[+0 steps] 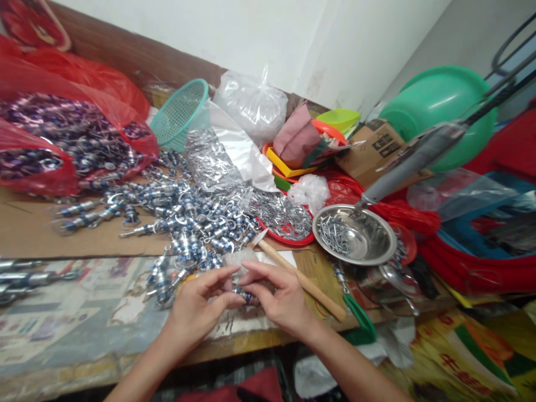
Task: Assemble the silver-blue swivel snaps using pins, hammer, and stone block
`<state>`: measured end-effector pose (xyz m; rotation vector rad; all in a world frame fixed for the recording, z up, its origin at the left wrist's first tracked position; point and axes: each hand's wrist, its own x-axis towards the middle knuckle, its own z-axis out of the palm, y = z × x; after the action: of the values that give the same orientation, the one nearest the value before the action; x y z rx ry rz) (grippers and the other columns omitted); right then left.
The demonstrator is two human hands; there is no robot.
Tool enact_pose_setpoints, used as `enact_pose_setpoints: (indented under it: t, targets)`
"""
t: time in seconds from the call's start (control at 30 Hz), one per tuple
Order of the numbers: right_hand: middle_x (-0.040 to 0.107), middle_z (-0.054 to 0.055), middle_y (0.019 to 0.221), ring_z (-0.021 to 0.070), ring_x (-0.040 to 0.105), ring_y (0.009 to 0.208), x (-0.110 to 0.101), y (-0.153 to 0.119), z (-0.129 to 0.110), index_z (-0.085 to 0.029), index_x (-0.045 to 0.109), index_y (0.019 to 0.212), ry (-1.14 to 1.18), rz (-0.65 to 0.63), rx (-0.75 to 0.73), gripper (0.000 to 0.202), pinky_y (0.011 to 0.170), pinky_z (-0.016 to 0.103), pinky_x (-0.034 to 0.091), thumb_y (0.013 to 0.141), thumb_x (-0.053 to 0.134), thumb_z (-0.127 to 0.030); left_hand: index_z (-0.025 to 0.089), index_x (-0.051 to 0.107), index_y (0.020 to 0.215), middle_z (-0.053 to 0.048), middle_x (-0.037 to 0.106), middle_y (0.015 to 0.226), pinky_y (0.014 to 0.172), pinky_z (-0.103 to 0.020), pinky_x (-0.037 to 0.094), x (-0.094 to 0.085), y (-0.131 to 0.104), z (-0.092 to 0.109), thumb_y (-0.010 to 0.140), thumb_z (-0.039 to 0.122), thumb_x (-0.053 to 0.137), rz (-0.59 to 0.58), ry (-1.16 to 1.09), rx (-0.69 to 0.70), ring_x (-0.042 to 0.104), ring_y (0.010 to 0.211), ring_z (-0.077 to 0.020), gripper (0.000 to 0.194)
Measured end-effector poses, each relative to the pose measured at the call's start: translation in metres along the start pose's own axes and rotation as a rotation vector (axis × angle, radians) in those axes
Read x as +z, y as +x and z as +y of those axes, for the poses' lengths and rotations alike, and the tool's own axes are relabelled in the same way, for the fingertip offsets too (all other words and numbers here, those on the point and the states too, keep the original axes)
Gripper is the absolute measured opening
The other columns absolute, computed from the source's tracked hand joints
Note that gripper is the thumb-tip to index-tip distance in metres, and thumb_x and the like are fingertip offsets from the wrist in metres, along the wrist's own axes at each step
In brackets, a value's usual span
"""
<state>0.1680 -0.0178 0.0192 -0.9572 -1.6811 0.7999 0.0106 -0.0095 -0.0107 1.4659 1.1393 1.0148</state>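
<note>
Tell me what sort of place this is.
Probably a small assembly workshop or home workbench: a heap of metal fittings with blue bands, a steel bowl of pins and a wooden-handled hammer lie within reach.

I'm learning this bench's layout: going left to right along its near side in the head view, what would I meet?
Silvery metal rods → left hand → small blue-and-silver piece → right hand → end of the hammer's wooden handle → green loop → yellow printed bag.

The big basin (444, 111) is green — the mesh basket (180, 114) turquoise, the hammer handle (305, 282) plain tan.
</note>
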Motion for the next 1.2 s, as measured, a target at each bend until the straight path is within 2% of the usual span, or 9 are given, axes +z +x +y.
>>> enact_pose_setpoints:
  t: [0.27,0.43,0.53,0.7,0.77,0.87,0.97,1.13,1.2]
  targets:
    - [0.068,-0.001,0.078,0.0117,0.064,0.070,0.000,-0.007,0.001,-0.029,0.056,0.112,-0.070,-0.014,-0.135,0.042,0.068,0.024,0.054,0.077,0.050,-0.005,0.023,0.073,0.078,-0.002,0.069,0.073,0.064,-0.025,0.047,-0.004,0.001,0.012,0.067,0.023,0.063,-0.031,0.136,0.121,0.061,0.070,-0.0167,0.014]
    - [0.062,0.008,0.100,0.0202,0.059,0.093,-0.004,-0.017,-0.002,-0.025,0.053,0.111,-0.259,0.058,-0.222,0.042,0.079,0.034,0.051,0.072,0.063,-0.013,0.021,0.073,0.072,-0.002,0.068,0.074,0.067,-0.026,0.048,-0.004,-0.001,0.019,0.067,0.025,0.063,0.018,-0.025,-0.009,0.061,0.072,-0.0180,0.012]
    - [0.061,0.009,0.100,0.0193,0.059,0.091,-0.007,-0.022,0.002,-0.023,0.055,0.109,-0.385,0.002,-0.313,0.039,0.075,0.031,0.052,0.072,0.062,-0.011,0.019,0.070,0.070,-0.001,0.066,0.070,0.063,-0.025,0.046,-0.005,-0.002,0.023,0.071,0.028,0.060,0.004,-0.009,-0.044,0.059,0.068,-0.0162,0.014]
    - [0.064,0.011,0.096,0.0184,0.061,0.089,-0.013,-0.023,0.005,-0.018,0.059,0.106,-0.509,-0.082,-0.506,0.036,0.073,0.029,0.052,0.075,0.052,-0.002,0.021,0.067,0.068,-0.001,0.061,0.074,0.068,-0.023,0.042,-0.005,-0.004,0.028,0.075,0.028,0.056,0.036,0.189,0.106,0.057,0.073,-0.0153,0.015]
    - [0.064,0.010,0.097,0.0178,0.061,0.089,-0.013,-0.022,0.003,-0.020,0.059,0.108,-0.512,-0.079,-0.486,0.037,0.073,0.028,0.053,0.076,0.051,-0.003,0.021,0.067,0.069,-0.001,0.061,0.079,0.072,-0.023,0.042,-0.006,-0.004,0.030,0.076,0.027,0.055,0.042,0.220,0.156,0.057,0.078,-0.0157,0.015]
    - [0.064,0.008,0.097,0.0161,0.062,0.085,-0.011,-0.021,0.000,-0.024,0.059,0.109,-0.451,-0.067,-0.395,0.037,0.070,0.026,0.054,0.078,0.050,-0.006,0.020,0.066,0.069,-0.001,0.064,0.079,0.072,-0.023,0.042,-0.010,-0.004,0.032,0.078,0.027,0.052,-0.039,0.210,0.146,0.058,0.077,-0.0156,0.017]
    - [0.066,0.006,0.092,0.0147,0.063,0.078,-0.007,-0.021,-0.003,-0.026,0.064,0.103,-0.315,-0.019,-0.301,0.033,0.065,0.023,0.054,0.077,0.053,-0.009,0.020,0.066,0.069,0.000,0.067,0.073,0.065,-0.022,0.044,-0.014,-0.004,0.033,0.078,0.029,0.052,-0.127,0.163,0.058,0.059,0.070,-0.0153,0.019]
    - [0.068,0.005,0.077,0.0147,0.064,0.066,-0.002,-0.020,-0.010,-0.024,0.071,0.084,-0.169,0.051,-0.123,0.018,0.059,0.024,0.054,0.071,0.064,-0.014,0.019,0.067,0.076,0.000,0.069,0.073,0.065,-0.022,0.048,-0.009,-0.008,0.028,0.068,0.029,0.062,-0.083,-0.060,-0.126,0.061,0.069,-0.0156,0.014]
    - [0.068,0.005,0.073,0.0149,0.063,0.064,-0.001,-0.020,-0.013,-0.023,0.072,0.079,-0.154,0.065,-0.028,0.014,0.057,0.024,0.053,0.069,0.066,-0.015,0.019,0.063,0.093,-0.001,0.070,0.081,0.068,-0.024,0.050,-0.005,-0.011,0.025,0.061,0.027,0.068,-0.061,-0.205,-0.212,0.063,0.076,-0.0171,0.033]
